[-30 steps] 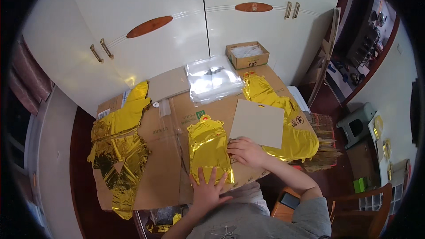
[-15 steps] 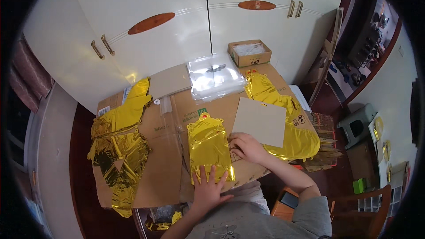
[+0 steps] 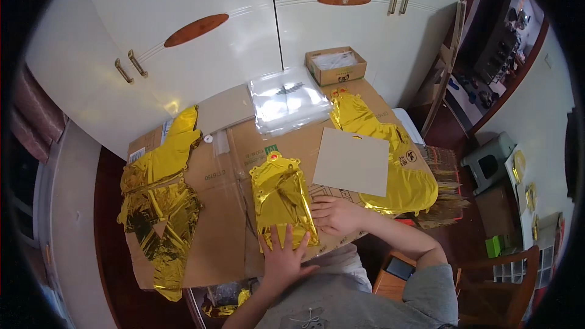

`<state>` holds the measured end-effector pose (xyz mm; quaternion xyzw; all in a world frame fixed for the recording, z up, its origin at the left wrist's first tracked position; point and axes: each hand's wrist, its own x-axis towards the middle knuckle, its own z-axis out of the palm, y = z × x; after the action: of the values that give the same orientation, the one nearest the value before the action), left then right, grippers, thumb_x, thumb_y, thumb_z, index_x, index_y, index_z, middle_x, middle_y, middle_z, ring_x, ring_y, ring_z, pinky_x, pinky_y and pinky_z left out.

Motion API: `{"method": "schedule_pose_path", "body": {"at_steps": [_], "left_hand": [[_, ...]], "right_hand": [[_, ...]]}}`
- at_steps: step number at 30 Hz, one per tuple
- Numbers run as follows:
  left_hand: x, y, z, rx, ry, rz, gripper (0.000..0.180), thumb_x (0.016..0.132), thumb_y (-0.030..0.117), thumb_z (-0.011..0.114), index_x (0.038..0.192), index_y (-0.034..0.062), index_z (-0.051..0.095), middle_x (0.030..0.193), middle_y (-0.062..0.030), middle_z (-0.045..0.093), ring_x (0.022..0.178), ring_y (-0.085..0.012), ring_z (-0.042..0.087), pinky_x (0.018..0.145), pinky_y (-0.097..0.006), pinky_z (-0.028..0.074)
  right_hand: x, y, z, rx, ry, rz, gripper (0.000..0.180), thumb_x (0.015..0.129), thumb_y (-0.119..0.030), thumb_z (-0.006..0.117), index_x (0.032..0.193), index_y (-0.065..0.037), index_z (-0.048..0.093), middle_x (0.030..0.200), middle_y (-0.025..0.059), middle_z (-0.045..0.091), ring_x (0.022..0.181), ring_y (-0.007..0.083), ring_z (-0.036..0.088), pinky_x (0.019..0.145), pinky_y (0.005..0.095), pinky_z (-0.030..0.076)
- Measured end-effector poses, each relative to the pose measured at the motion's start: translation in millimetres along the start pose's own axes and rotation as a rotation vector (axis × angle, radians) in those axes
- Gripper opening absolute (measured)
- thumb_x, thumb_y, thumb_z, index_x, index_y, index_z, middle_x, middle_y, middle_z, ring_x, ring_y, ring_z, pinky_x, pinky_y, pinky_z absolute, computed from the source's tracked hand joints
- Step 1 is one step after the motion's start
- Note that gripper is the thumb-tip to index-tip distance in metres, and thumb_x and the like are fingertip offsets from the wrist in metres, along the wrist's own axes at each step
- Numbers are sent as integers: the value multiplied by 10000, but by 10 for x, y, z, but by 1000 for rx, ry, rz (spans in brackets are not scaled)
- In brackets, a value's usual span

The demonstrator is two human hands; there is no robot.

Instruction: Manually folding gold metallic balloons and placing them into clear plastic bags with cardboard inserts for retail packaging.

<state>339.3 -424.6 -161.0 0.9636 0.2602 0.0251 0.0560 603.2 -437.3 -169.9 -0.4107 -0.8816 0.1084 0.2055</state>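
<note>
I take the gold foil balloon in the middle of the cardboard-covered table as my landmark. Nearest me, my left hand lies flat on the balloon's near edge, fingers spread apart, pressing down and gripping nothing. Just to the balloon's right, my right hand rests on its right edge, fingers loosely together and laid flat on the foil and cardboard, clamped on nothing either.

In my judgement the step in hand is flattening this balloon against the cardboard. To do it well I would keep the left palm as the anchor at the near edge and sweep the right hand away from it toward the balloon's far end, so that any trapped air goes one way and the foil does not crease. Light, even pressure suits thin foil; dragging fingertips could wrinkle or tear it.

Right of the balloon and a little farther lies a plain grey card sheet, overlapping a heap of gold foil. Well to the balloon's left lies another crumpled gold foil pile. Beyond the balloon is a stack of clear plastic bags, then a small open cardboard box, and farthest the white cabinet doors.
</note>
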Motion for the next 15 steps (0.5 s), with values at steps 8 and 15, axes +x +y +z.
{"method": "schedule_pose_path", "body": {"at_steps": [8,15], "left_hand": [[7,9,7,-16,-20,-22,938,670,753,652,1415,210,479,1475,-278,316,1349,-584,211,1004,-792,140],[15,12,2,-19,-48,-38,916,681,761,619,1425,248,470,1484,-250,313,1352,-586,197,999,-793,133]], "right_hand": [[-95,-33,-59,-44,11,13,396,846,-210,570,1188,-30,656,1287,128,610,1270,242,520,1154,452,290],[54,126,-24,-164,113,102,414,848,-225,610,1213,-32,631,1303,116,589,1255,248,526,1119,425,349]]}}
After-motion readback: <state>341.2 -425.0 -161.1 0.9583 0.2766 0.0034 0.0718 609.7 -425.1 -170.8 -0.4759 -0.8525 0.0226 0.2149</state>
